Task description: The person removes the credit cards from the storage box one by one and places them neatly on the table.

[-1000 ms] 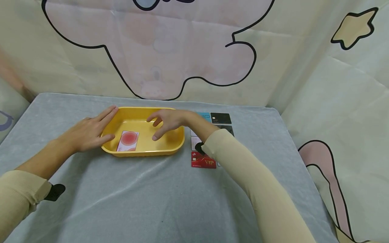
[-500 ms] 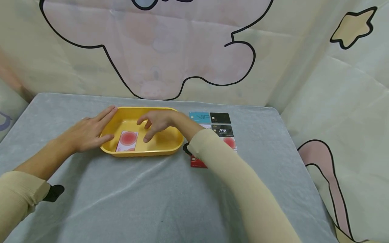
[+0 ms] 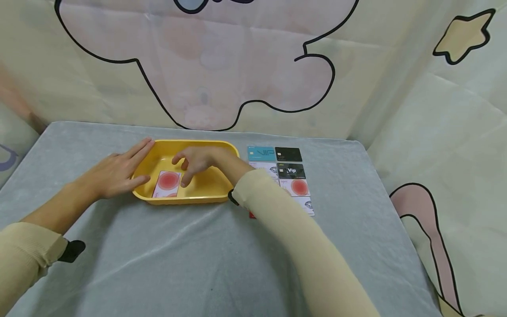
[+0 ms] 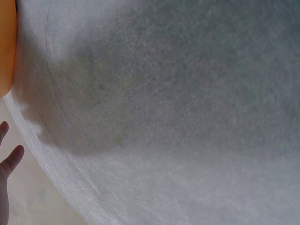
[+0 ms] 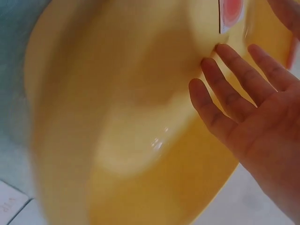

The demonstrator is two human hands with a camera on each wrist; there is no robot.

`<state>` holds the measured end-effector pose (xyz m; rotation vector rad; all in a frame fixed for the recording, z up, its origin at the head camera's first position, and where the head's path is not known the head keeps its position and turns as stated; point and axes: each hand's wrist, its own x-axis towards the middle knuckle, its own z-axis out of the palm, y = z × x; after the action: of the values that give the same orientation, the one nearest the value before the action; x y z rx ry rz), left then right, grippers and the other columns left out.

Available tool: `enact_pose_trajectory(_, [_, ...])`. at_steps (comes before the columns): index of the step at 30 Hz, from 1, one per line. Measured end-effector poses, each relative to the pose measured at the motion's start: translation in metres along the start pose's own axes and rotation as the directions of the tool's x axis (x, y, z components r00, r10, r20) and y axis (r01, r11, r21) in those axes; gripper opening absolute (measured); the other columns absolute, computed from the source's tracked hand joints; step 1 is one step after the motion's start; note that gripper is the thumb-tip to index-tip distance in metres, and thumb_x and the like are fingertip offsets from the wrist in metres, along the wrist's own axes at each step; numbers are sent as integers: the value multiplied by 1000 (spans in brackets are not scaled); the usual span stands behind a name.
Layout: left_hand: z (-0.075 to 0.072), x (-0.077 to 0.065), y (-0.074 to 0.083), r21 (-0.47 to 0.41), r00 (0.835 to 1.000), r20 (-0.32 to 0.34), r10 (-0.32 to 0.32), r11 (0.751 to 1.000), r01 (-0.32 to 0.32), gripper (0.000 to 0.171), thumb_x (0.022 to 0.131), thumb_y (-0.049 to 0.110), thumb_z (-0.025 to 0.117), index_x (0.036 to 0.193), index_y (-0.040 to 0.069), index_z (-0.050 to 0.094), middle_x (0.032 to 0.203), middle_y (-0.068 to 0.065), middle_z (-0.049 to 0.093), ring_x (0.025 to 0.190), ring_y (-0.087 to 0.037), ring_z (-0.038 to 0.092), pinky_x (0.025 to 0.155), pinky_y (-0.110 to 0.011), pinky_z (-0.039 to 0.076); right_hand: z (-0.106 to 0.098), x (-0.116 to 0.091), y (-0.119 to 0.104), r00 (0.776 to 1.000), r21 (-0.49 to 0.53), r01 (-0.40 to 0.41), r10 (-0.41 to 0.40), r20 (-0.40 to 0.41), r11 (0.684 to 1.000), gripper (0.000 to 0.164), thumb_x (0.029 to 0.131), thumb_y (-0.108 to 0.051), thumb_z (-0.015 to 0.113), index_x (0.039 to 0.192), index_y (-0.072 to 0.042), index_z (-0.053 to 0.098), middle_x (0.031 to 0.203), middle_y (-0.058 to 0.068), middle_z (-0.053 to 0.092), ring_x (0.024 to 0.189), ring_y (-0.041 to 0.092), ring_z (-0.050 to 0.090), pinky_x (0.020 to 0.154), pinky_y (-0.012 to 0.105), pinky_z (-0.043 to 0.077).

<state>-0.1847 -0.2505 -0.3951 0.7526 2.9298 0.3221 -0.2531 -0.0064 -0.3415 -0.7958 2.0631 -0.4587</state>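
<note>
A yellow tray lies on the cloth-covered table. Inside, toward its left end, is a white card with a red circle. My left hand rests at the tray's left rim with its fingers straight and its thumb apart. Over the tray hovers my right hand, fingers spread and loosely bent, the thumb close to the card's right edge. In the right wrist view the right hand has nothing between its fingers, and the card shows beyond the fingertips.
Right of the tray, several cards lie in two columns, among them a blue VIP card, a black card and another red-circle card. My right sleeve covers part of them. A printed curtain hangs behind the table.
My right hand has moved left across the tray toward the card. More of the cards at the right have come into sight. My left hand has stayed put.
</note>
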Motion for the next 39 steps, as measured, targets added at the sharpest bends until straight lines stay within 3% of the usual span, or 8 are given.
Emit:
enact_pose_trajectory(7, [-2, 0, 0, -10, 1000, -2, 9, 1000, -9, 87, 95, 41, 53, 160, 9, 6, 165, -17, 12, 120, -49, 54, 98, -68, 38, 2, 7, -10, 1000, 1, -17, 17, 0, 1000, 71, 87, -24, 75, 149, -12, 42, 140, 8, 55, 122, 15, 53, 97, 22, 45])
enact_pose_trajectory(17, [-1, -2, 0, -18, 1000, 6, 6, 1000, -5, 86, 96, 41, 52, 160, 7, 6, 165, -17, 12, 121, -49, 53, 98, -68, 38, 5, 16, -21, 996, -69, -60, 55, -74, 996, 63, 90, -29, 73, 145, -10, 48, 134, 2, 54, 109, 11, 54, 95, 17, 41])
enact_pose_trajectory(25, [0, 0, -1, -5, 1000, -11, 13, 1000, -13, 86, 95, 41, 53, 160, 6, 9, 164, -19, 14, 117, -48, 56, 97, -67, 41, 7, 21, -23, 992, -94, -66, 56, -112, 993, 58, 91, -30, 71, 142, -11, 52, 144, 0, 48, 110, 12, 51, 90, 18, 46])
enact_pose_trajectory(39, [-1, 0, -2, 1, 999, -18, 29, 1000, -29, 85, 96, 40, 53, 160, 6, 9, 164, -19, 15, 116, -47, 58, 97, -65, 41, 9, 25, -25, 994, -62, -78, 73, -86, 995, 50, 94, -30, 68, 138, -12, 54, 139, -2, 49, 111, 11, 48, 90, 17, 41])
